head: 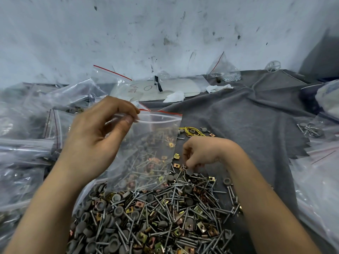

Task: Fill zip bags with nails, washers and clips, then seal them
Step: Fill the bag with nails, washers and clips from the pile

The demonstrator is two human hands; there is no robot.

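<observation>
Pinches the top left corner of a clear, red-striped zip bag [146,149] between thumb and forefinger of the left hand [95,136], the other fingers loosely curled. Holds it upright, mouth uppermost, above the far part of a pile [156,217] of nails, grey washers and gold-toned clips. Cannot tell whether the pieces seen through the plastic lie inside the bag or behind it.

Reaches down with the right hand [200,154], just right of the bag, to the pile's far edge. Keeps those fingers bunched, tips among the pieces; cannot tell what they pinch, if anything.

Works at a table draped in grey cloth [247,116], with the pile near and centre. Has heaps of plastic bags at the left [27,125] and right [321,180] edges and yellow rubber bands [190,132] just beyond the right hand. Farther back has crumpled white tissue [174,97] and, against the scuffed white wall [165,24], a bag of small silvery parts [225,72].
</observation>
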